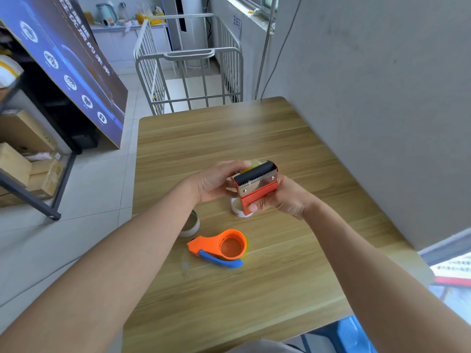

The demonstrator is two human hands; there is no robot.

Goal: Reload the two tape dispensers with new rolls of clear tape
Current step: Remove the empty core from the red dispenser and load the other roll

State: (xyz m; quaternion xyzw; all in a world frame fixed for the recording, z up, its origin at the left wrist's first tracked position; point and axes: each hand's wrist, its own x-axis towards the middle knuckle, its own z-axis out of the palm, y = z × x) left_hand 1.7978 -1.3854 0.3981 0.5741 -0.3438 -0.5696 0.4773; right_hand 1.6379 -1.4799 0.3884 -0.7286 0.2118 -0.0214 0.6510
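Above the middle of the wooden table (254,138) I hold a red metal tape dispenser (257,188) with a black roller and a toothed blade facing me. My right hand (285,200) grips its lower body. My left hand (216,180) grips its far left side, where a yellowish roll of clear tape (252,165) peeks out behind the roller. An orange plastic dispenser (224,247) with a blue handle lies flat on the table nearer to me, a roll of tape in it.
A white empty tape core (237,208) stands under the red dispenser. Another core (191,224) sits partly behind my left forearm. A grey wall runs along the table's right side. A metal cage cart (188,72) stands beyond the far edge, shelves with boxes at left.
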